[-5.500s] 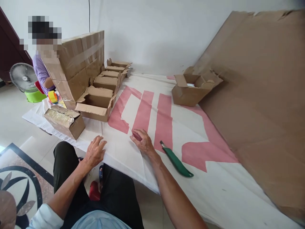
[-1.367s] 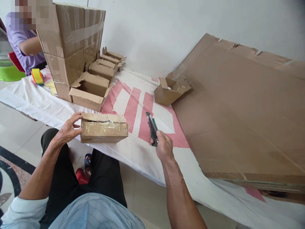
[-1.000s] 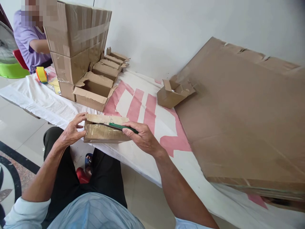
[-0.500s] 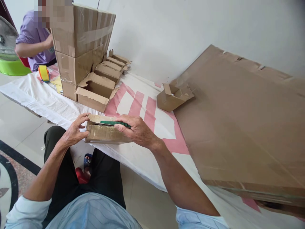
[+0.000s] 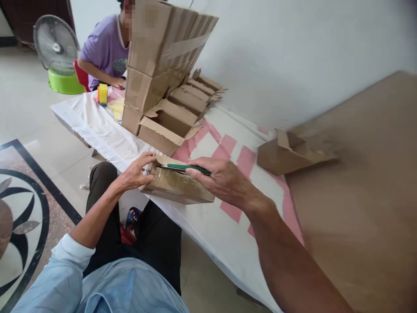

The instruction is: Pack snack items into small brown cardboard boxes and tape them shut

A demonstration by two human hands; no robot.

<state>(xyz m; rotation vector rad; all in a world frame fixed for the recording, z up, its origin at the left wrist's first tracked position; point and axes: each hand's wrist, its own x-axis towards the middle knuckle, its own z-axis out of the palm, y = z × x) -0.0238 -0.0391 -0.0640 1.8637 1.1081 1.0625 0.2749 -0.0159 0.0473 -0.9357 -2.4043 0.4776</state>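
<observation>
In front of me a small taped cardboard box (image 5: pixel 182 184) rests at the near edge of the cloth-covered table. My left hand (image 5: pixel 137 171) grips its left end, thumb and fingers on either side of the corner. A green utility knife (image 5: pixel 189 168) is in my right hand (image 5: pixel 221 178), lying along the top of the box. Its thin blade points left and sits at the seam between the flaps, close to my left fingers. How deep the tip goes in I cannot tell.
Open cardboard boxes (image 5: pixel 169 124) stand beside a tall stack of taped boxes (image 5: pixel 146 52). Another open box (image 5: pixel 276 156) and a large brown cardboard sheet (image 5: pixel 358 195) are on the right. A tape roll (image 5: pixel 103 94) lies near a person in purple (image 5: pixel 104 52); behind is a fan (image 5: pixel 56 45).
The view has swung, so everything sits further right. The knife stays at the box's seam in my right hand, and the box now looks slightly tilted. My left hand keeps its hold.
</observation>
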